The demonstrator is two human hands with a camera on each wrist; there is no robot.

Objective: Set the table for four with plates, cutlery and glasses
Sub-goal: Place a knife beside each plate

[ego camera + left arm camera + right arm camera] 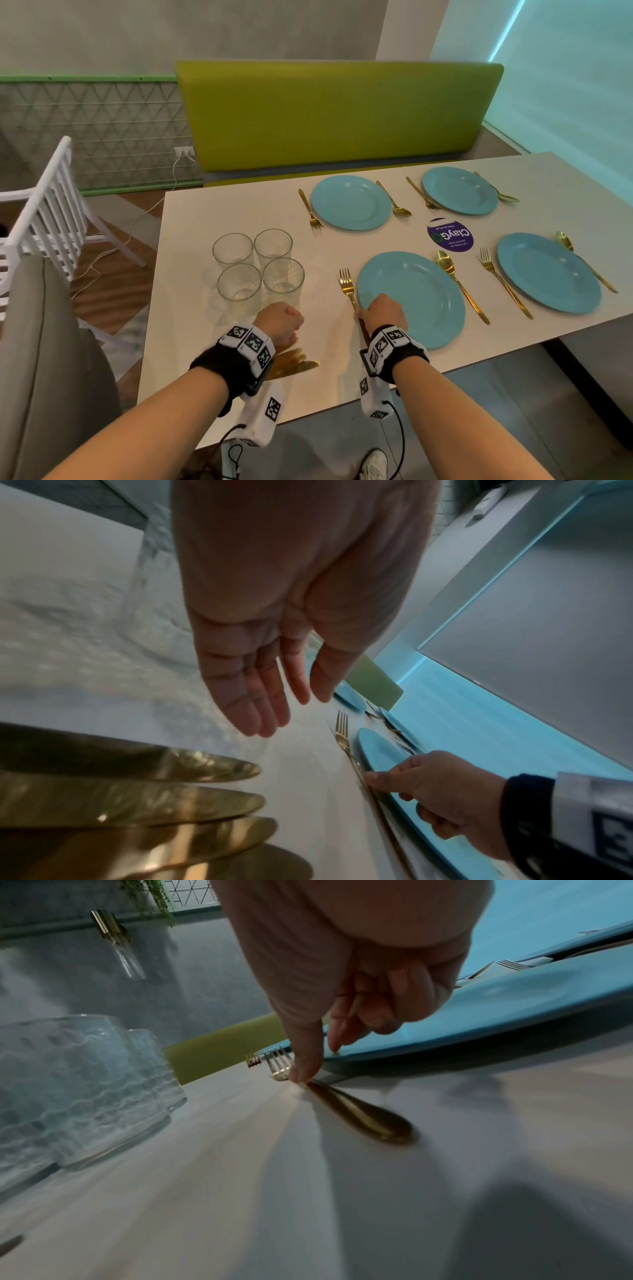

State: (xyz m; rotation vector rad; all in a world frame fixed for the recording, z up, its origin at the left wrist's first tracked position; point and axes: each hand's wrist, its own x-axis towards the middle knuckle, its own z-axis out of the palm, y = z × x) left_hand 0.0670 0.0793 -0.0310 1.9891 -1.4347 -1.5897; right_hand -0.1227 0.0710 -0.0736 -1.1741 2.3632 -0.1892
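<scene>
Four blue plates lie on the white table (212, 212), each with a gold fork and spoon beside it. My right hand (368, 310) (318, 1062) is at the left rim of the near plate (421, 301) (479, 1010). Its thumb and curled fingers pinch the handle of the gold fork (346, 284) (359, 1118), which lies flat on the table against the rim. My left hand (286, 320) (287, 710) hovers just above the table with straight fingers, holding nothing. Several gold knives (294, 363) (137, 804) lie fanned under its wrist. Four clear glasses (258, 267) (78, 1091) stand grouped just beyond it.
A round purple sticker (450, 234) sits among the plates. A green bench (335, 113) runs along the table's far side. A white chair (48, 212) and a grey padded seat (41, 342) stand to the left. The table's front edge is close to my wrists.
</scene>
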